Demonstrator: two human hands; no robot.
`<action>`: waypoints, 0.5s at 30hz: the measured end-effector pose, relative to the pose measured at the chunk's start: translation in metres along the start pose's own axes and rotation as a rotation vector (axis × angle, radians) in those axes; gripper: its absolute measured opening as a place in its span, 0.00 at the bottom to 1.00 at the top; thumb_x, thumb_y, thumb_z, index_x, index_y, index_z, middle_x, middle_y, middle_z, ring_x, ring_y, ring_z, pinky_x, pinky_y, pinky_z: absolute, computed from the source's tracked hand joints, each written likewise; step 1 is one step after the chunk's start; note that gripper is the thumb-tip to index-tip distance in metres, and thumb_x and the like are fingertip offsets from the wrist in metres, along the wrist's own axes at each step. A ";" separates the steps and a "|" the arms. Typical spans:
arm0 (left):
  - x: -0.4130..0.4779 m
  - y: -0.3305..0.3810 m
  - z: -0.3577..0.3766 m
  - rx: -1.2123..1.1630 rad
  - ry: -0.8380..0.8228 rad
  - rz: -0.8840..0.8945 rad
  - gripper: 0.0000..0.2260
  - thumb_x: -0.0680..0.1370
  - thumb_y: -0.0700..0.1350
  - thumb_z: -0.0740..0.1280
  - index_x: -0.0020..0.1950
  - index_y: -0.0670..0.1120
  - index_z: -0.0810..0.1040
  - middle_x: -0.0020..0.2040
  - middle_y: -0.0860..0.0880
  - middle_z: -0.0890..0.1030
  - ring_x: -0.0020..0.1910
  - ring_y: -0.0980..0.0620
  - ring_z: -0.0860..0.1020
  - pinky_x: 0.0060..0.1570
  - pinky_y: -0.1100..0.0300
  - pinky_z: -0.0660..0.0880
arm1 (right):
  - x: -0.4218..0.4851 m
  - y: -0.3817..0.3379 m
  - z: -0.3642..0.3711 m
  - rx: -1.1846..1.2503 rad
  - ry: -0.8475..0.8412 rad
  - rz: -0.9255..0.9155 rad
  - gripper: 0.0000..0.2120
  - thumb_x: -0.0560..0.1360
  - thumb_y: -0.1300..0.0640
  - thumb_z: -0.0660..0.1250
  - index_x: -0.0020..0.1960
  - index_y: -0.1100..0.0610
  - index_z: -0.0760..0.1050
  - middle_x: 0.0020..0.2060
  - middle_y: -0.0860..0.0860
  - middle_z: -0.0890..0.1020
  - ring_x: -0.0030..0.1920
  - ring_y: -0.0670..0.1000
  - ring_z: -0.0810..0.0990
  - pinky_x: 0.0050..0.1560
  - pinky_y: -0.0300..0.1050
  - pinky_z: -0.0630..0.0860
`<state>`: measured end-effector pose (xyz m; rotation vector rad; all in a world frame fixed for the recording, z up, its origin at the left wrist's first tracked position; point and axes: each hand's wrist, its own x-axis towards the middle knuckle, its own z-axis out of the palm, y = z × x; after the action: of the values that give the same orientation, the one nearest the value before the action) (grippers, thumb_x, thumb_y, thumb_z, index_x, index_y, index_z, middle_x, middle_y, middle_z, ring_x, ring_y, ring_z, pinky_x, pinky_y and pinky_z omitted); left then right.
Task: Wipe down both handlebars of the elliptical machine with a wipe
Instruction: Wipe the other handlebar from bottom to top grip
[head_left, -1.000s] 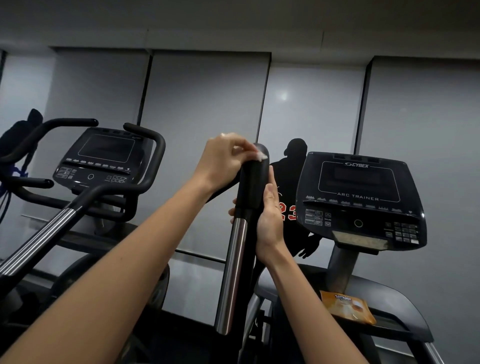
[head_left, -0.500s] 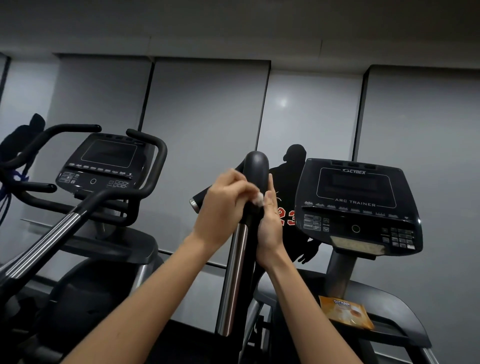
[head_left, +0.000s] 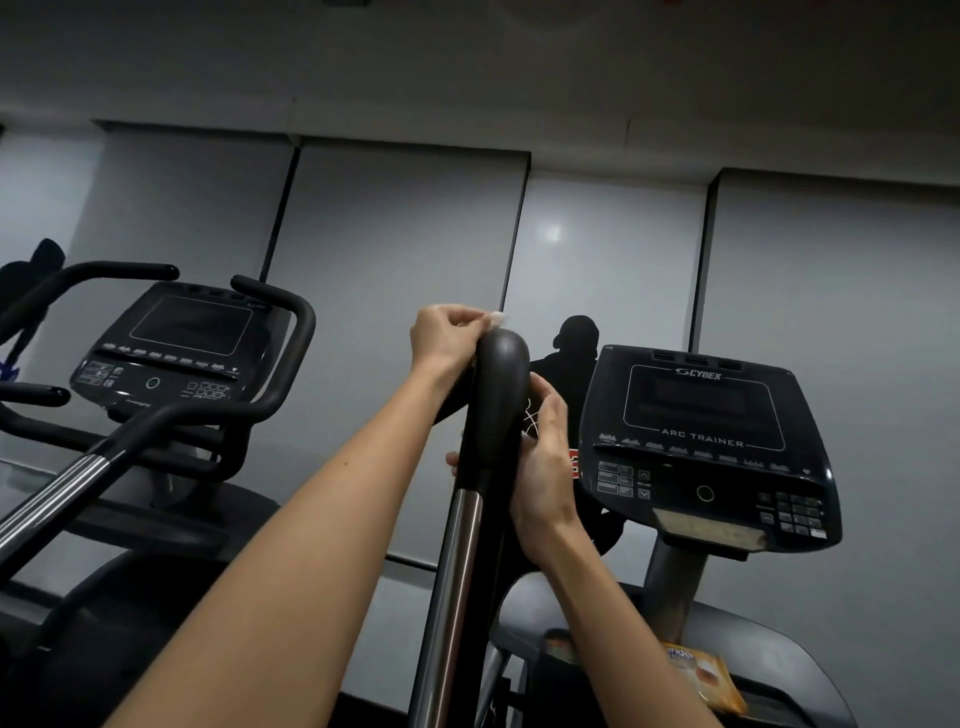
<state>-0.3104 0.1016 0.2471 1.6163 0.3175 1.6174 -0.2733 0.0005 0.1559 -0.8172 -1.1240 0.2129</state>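
Head view: your left hand (head_left: 451, 339) pinches the wipe (head_left: 491, 318) atop the handlebar (head_left: 500, 379), right hand (head_left: 541, 470) clasping it lower; next, probably drag the wipe downward.

Two hands on an elliptical handlebar, wipe at its tip

The left hand (head_left: 445, 339) pinches a small white wipe (head_left: 493, 318) against the rounded top of the black handlebar (head_left: 500, 395). The right hand (head_left: 540, 470) grips the handlebar lower down, just above its steel shaft (head_left: 451, 597). To the right stands the Cybex Arc Trainer console (head_left: 701, 441), with an orange packet (head_left: 707, 678) lying below it. A second machine (head_left: 171, 343) stands to the left.
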 end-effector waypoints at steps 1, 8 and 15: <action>0.001 -0.009 0.003 -0.047 0.033 -0.052 0.09 0.73 0.47 0.73 0.44 0.41 0.83 0.36 0.49 0.81 0.32 0.56 0.76 0.33 0.69 0.72 | 0.005 -0.004 0.003 -0.035 0.023 -0.006 0.14 0.81 0.42 0.48 0.59 0.44 0.67 0.46 0.62 0.77 0.44 0.66 0.78 0.46 0.61 0.79; -0.005 -0.024 0.007 -0.169 0.080 -0.188 0.09 0.75 0.47 0.70 0.37 0.43 0.81 0.41 0.44 0.82 0.39 0.48 0.78 0.44 0.56 0.78 | 0.016 -0.008 0.008 -0.229 0.057 -0.081 0.09 0.82 0.52 0.49 0.59 0.56 0.60 0.41 0.44 0.70 0.41 0.38 0.70 0.38 0.23 0.67; -0.047 -0.007 -0.022 -0.436 -0.107 -0.060 0.05 0.76 0.42 0.68 0.41 0.46 0.81 0.40 0.40 0.78 0.37 0.47 0.74 0.36 0.58 0.75 | 0.012 -0.010 0.012 -0.270 0.093 -0.085 0.14 0.82 0.51 0.49 0.65 0.57 0.60 0.47 0.44 0.70 0.49 0.39 0.70 0.46 0.30 0.66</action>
<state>-0.3349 0.0822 0.2053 1.3369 -0.0429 1.4287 -0.2803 0.0053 0.1737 -1.0052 -1.1110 -0.0486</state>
